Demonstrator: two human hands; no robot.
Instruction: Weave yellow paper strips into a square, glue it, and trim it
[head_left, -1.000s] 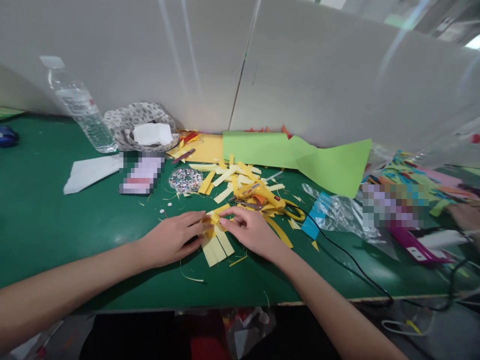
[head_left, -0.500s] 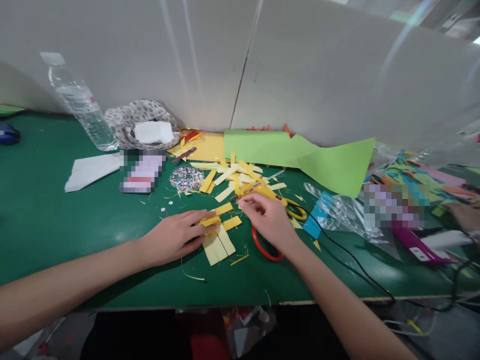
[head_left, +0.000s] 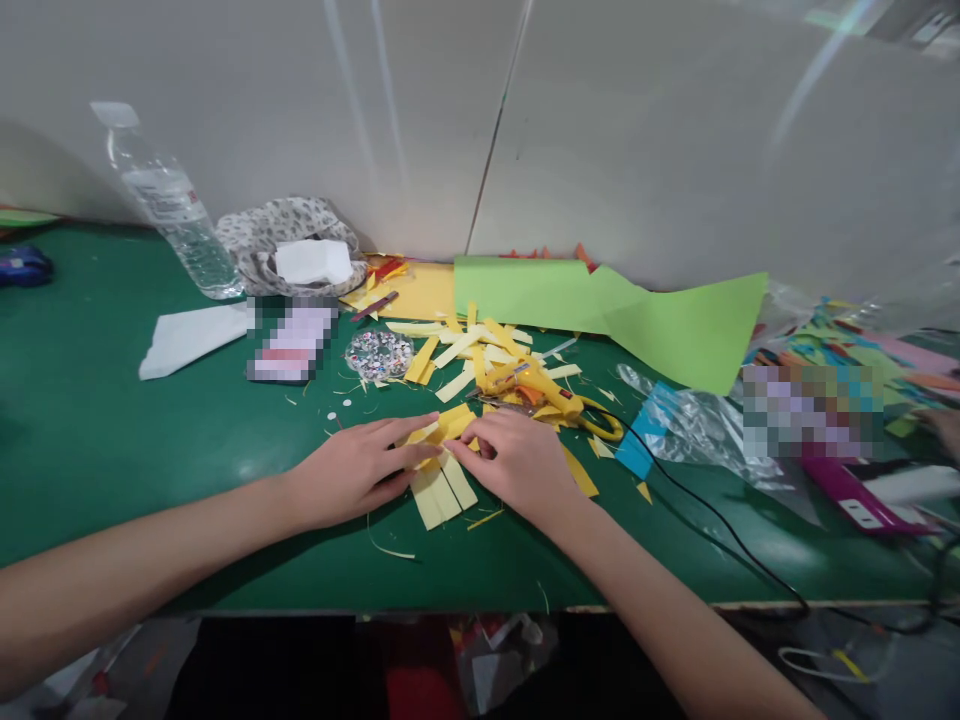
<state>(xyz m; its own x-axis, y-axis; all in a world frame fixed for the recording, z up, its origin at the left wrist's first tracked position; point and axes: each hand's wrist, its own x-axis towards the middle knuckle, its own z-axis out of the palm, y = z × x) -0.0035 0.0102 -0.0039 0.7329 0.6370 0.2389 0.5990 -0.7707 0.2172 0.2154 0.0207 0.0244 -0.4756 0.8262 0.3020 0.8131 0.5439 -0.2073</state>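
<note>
My left hand (head_left: 360,460) lies on overlapping paper strips, fingers stretched out and pressing their left side. Pale yellow strips (head_left: 433,498) run toward me, side by side, with deeper yellow strips (head_left: 454,420) across them. My right hand (head_left: 517,455) is closed at the right side, thumb and fingertips pinching a yellow paper strip (head_left: 581,474) whose end shows past the palm. Just beyond that hand lies a yellow glue gun (head_left: 536,382) with a black cord. Scissors with a yellow handle (head_left: 611,425) rest beside it, partly covered.
Loose yellow strips (head_left: 465,350) are heaped behind the hands. A round clear case of small beads (head_left: 379,356), a phone (head_left: 289,345) and a water bottle (head_left: 169,205) stand left. Green paper (head_left: 675,325) leans on the wall; a plastic bag (head_left: 705,430) lies right.
My right hand has moved left and toward me, from near the glue gun to the strips. A yellow strip now shows under it, and the red scissor handle is out of sight.
</note>
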